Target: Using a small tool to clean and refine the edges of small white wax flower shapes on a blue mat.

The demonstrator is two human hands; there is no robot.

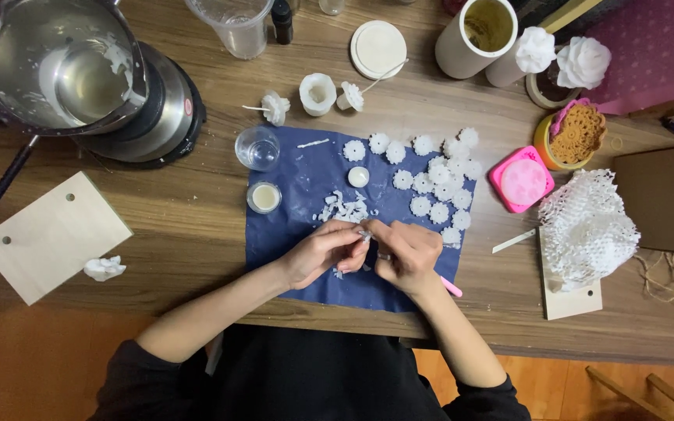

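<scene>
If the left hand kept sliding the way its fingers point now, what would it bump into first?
The left hand points right, its fingertips against the small white wax piece pinched between both hands. Straight on it would meet the right hand almost at once; the two already look in contact, though their relative height is unclear.

I pinch a small white wax flower [365, 232] between my fingertips above the blue sheet. It's tiny, mostly hidden. A pink tool [452, 288] pokes out under my right hand [409, 253].

Black sleeves pushed up, perhaps a black top
</scene>
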